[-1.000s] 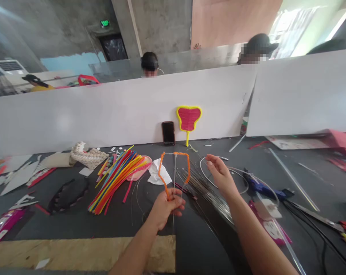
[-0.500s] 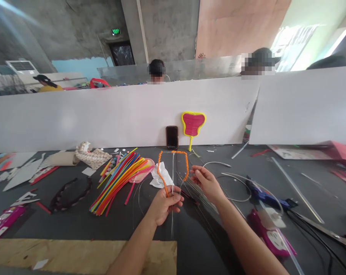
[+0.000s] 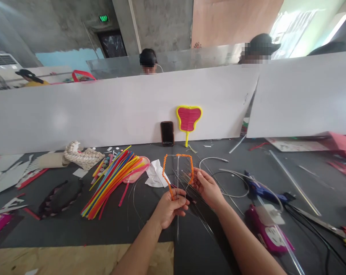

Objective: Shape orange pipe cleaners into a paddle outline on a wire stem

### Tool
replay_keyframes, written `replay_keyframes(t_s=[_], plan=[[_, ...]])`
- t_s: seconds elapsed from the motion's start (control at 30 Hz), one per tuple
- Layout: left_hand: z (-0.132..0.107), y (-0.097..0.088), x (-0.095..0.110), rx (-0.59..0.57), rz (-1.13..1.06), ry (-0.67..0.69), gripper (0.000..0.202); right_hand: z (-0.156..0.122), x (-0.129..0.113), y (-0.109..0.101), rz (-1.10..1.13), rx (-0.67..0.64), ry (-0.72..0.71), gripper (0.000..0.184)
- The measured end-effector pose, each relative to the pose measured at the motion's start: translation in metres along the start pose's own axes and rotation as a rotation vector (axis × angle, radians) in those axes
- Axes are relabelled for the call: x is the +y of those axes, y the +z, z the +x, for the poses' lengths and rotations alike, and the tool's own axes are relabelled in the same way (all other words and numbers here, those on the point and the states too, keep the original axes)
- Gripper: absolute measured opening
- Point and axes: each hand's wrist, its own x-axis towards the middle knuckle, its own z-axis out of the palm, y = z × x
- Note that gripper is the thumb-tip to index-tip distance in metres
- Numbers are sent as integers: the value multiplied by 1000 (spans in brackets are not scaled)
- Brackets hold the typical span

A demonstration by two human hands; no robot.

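Observation:
A wire frame [image 3: 164, 171], wound with twisted orange strip along its top and sides, stands upright above the table. My left hand [image 3: 171, 208] is closed on its lower end, where bare wires run down past my fingers. My right hand [image 3: 207, 188] has its thumb and fingertips closed at the lower right side, where the orange winding ends and bare wire curves away. A straight wire runs down the middle of the frame. Beyond it, a finished-looking pink fan [image 3: 189, 118] with yellow edging leans on the white partition, beside a phone [image 3: 167, 133].
Left of my hands lies a bundle of colourful strips [image 3: 109, 183], with a white tissue [image 3: 156, 175] nearby. To the right are coiled wire [image 3: 241, 195], a blue glue gun [image 3: 264, 191], a magenta device [image 3: 268, 233] and scissors [image 3: 319, 221]. People sit behind the white partition [image 3: 112, 110].
My right hand has moved in from apart and now touches the frame's right side. The left hand keeps its hold on the frame. The camera view has shifted slightly.

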Motion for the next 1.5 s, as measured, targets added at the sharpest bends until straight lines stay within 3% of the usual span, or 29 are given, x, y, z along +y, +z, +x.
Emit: replay_keyframes(t_s=[0.23,0.37,0.5,0.63,0.77,0.97,1.1,1.3,1.5], plan=[[-1,1,-2,5,-8,-16,35,-2,1,1,-62,-4,-19,35],[4,6,10,7,3,10,34,-2,-2,6,-236,-92,14,36],[31,14,43,-22,92,77,32,21,-17,18,-253,-78,-74,34],[74,21,82,54,89,247,29,66,-38,26,-205,2,-235,34],[114,27,116,87,82,328,19,109,-53,27,-186,54,-334,36],[159,33,161,99,78,397,6,156,-67,28,-172,64,-383,37],[180,32,189,98,67,436,7,168,-76,28,-162,40,-364,36],[184,23,220,59,22,487,9,154,-83,26,-191,-89,-266,36],[160,22,218,-12,56,462,6,151,-99,38,-47,-87,-336,42]])
